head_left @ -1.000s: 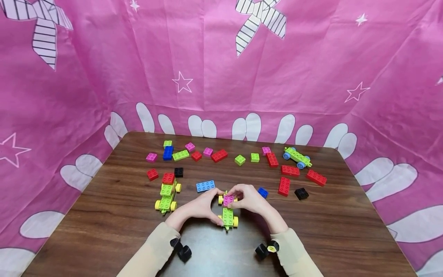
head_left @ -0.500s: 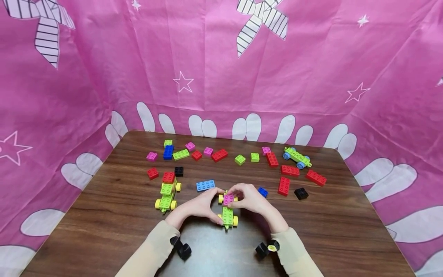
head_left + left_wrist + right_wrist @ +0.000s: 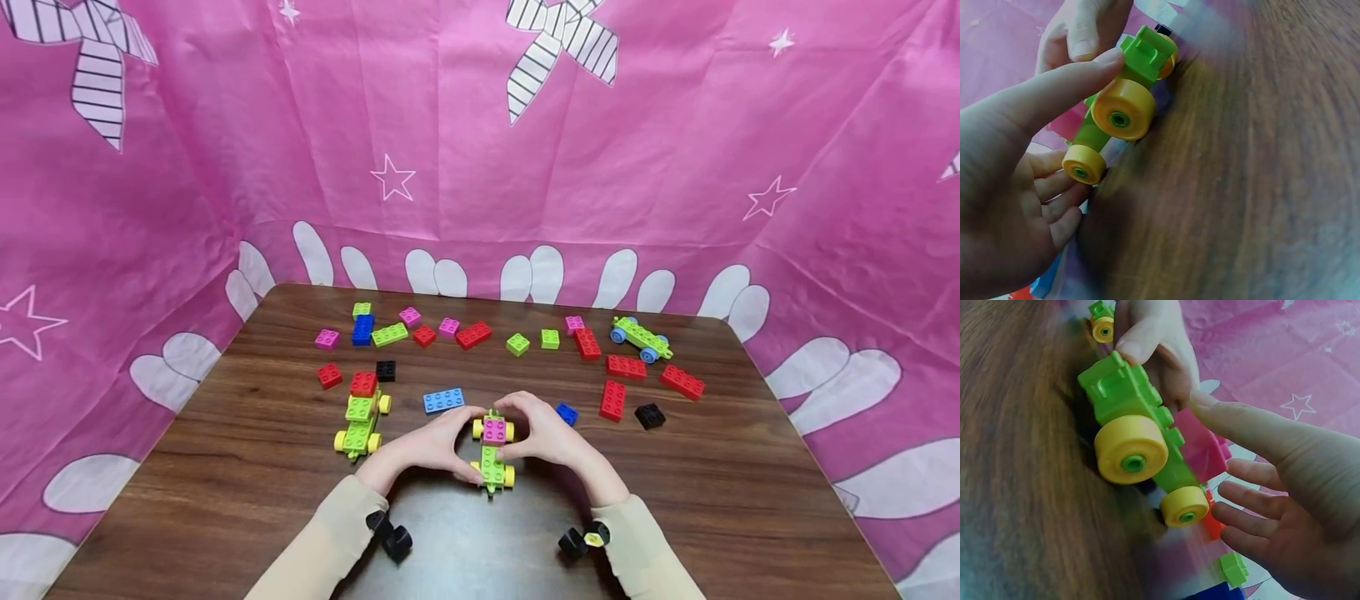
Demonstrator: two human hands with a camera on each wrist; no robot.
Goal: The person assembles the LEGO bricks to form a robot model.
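A lime-green toy car base with yellow wheels [image 3: 492,467] stands on the table between the two hands. On its far end sits a pink brick [image 3: 494,430], level across the studs. My left hand [image 3: 431,442] holds the car along its left side, the thumb at the near end [image 3: 1100,65] and the fingers by the far wheel. Beside the pink brick, my right hand [image 3: 543,429] has its fingers spread and relaxed, the thumb tip close to the brick in the right wrist view.
To the left stands a second yellow-wheeled car [image 3: 358,429] carrying green and red bricks. A light blue brick [image 3: 444,400] lies just beyond my left hand. Several loose bricks and a blue-wheeled car base [image 3: 641,336] are spread along the back and right of the brown table [image 3: 225,492].
My right hand's fingers and thumb have come off the pink brick and spread slightly to the right. The brick stays on the car, and my left hand keeps its hold.
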